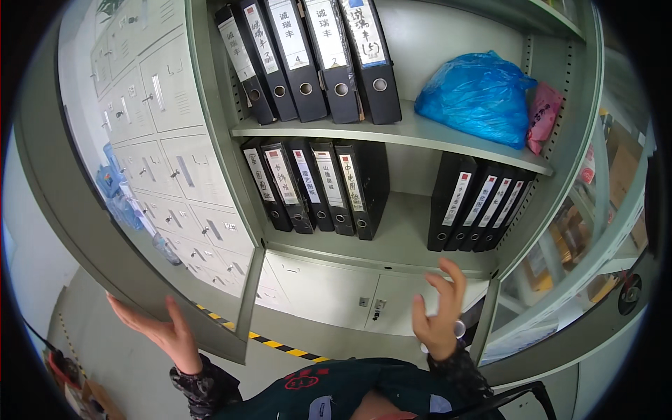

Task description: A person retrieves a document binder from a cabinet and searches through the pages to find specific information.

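Observation:
My left hand (166, 337) is at the lower edge of the cabinet's open left door (143, 297). Its fingers are stretched out and its thumb is apart over the frame; whether it presses on the door I cannot tell. Nothing shows in my right hand (442, 311), raised before the lower cupboard with its fingers loosely curved and spread. Ahead, the grey metal cabinet holds black lever-arch binders with white spine labels: one group (308, 63) on the upper shelf (322, 129), others at the left (318, 185) and right (476, 203) of the lower shelf.
A full blue plastic bag (476, 98) and a pink packet (543, 115) lie on the upper shelf's right. The right glass door (560, 308) stands open. White lockers (175, 126) show through the left door's glass. Yellow-and-black tape (280, 346) crosses the floor; a lower cupboard (329, 290) has keys in its lock.

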`<state>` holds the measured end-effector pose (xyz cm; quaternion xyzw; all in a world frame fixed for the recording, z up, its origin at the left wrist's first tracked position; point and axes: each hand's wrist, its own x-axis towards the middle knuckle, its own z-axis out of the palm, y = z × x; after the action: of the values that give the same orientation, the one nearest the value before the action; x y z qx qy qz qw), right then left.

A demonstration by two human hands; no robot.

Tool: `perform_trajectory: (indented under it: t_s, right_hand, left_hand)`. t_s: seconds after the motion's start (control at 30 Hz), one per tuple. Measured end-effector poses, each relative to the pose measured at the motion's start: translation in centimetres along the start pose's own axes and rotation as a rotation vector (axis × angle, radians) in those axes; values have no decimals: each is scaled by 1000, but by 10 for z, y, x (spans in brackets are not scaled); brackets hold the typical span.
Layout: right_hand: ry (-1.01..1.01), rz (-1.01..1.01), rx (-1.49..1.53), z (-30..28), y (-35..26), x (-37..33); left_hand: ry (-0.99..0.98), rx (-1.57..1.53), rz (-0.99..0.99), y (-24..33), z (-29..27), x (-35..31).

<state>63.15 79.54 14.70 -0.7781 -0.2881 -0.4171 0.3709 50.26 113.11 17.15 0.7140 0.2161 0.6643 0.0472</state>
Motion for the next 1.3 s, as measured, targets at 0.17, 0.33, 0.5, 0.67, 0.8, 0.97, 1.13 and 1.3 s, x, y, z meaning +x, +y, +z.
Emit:
perform_trajectory:
  t_s: [0.17, 0.33, 0.5, 0.67, 0.8, 0.97, 1.13, 1.3]
  right_hand:
    - [33, -103, 47, 38, 15, 44]
    - [23, -191, -32, 48, 31, 99]
    - [-3, -259, -172, 68, 41, 156]
    - [-46, -339, -195, 103, 34, 213]
    - [17, -400, -297, 133, 41, 253]
    - [99, -398, -443, 163, 43, 278]
    - [127, -321, -476, 181, 45, 281]
    - [140, -266, -464, 183, 59, 269]
  left_hand:
    - [97, 98, -14, -29, 12, 10]
    - [137, 340, 12, -54, 25, 18]
    - [226, 443, 53, -48, 40, 23]
    - [245, 316, 205, -27, 76, 25]
    - [76, 19, 229, -4, 128, 23]
    - [-122, -313, 285, 37, 202, 53]
    - [-223, -342, 385, 76, 263, 97]
    - [-187, -424, 416, 93, 327, 132]
